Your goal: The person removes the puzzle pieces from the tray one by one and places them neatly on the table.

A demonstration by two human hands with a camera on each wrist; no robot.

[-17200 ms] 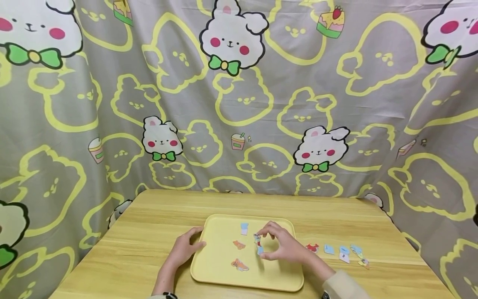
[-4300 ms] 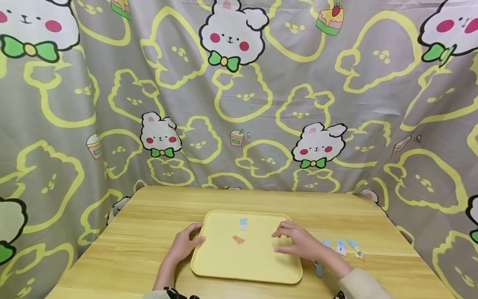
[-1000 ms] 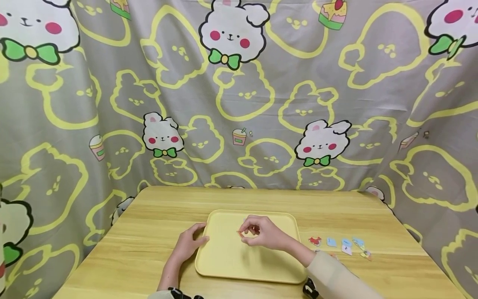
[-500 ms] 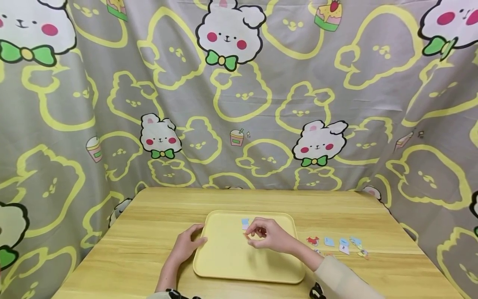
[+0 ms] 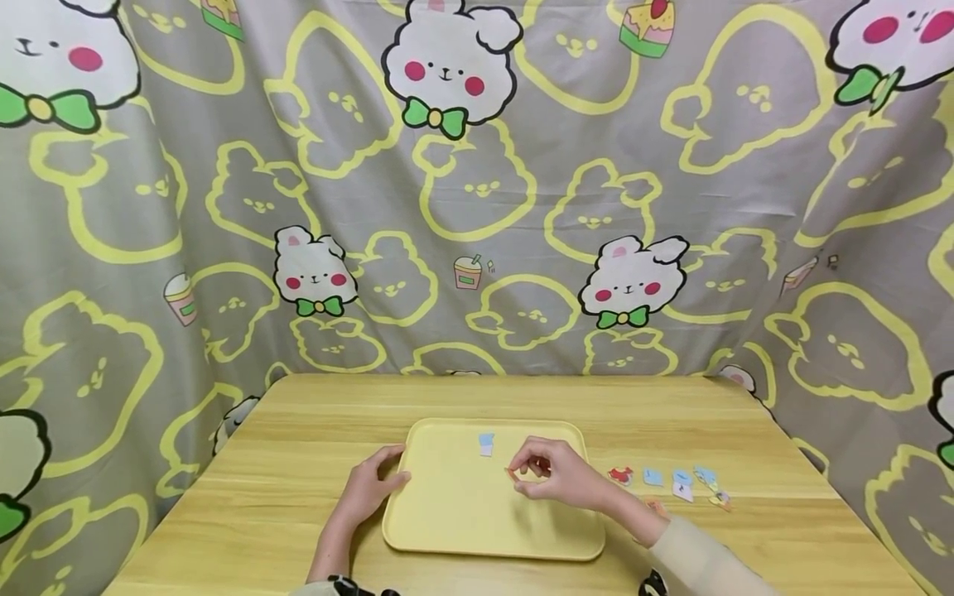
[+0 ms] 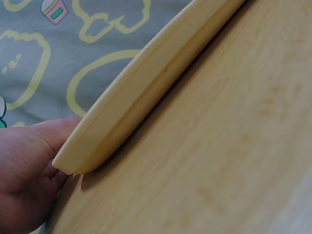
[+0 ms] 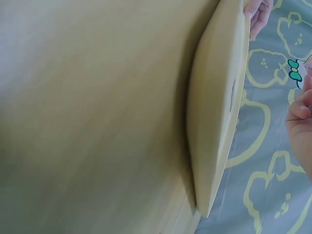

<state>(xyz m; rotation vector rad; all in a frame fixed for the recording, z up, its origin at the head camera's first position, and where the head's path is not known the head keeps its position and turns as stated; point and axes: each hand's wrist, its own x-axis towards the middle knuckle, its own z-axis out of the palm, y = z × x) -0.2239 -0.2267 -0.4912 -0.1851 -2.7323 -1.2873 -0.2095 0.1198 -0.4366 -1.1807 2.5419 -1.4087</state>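
Observation:
My right hand [image 5: 559, 476] pinches a small orange flat cut-out piece [image 5: 511, 474] between thumb and fingertips, above the right half of a yellow tray [image 5: 447, 521]. The piece is seen almost edge-on. At the tray's left side my left hand [image 5: 371, 488] grips the rim, thumb over the edge and fingers along the outside. The left wrist view shows that hand [image 6: 29, 170] at the tray's corner. A blue-and-white cut-out [image 5: 486, 444] lies on the tray near its far edge. In the right wrist view my right hand [image 7: 301, 122] is cut off by the frame edge.
Right of the tray, on the wooden table [image 5: 335, 406], lie a red cut-out [image 5: 620, 475], a blue one [image 5: 652, 477], a blue-and-white one [image 5: 681, 485] and a blue-yellow one [image 5: 705, 478]. An orange piece [image 5: 656, 506] lies partly behind my right forearm. A patterned curtain [image 5: 522, 348] hangs behind.
The orange piece lay on the tray 4.3 seconds ago; my right hand picked it up and has carried it right. Earlier, another orange piece also lay there. My left hand stays at the rim.

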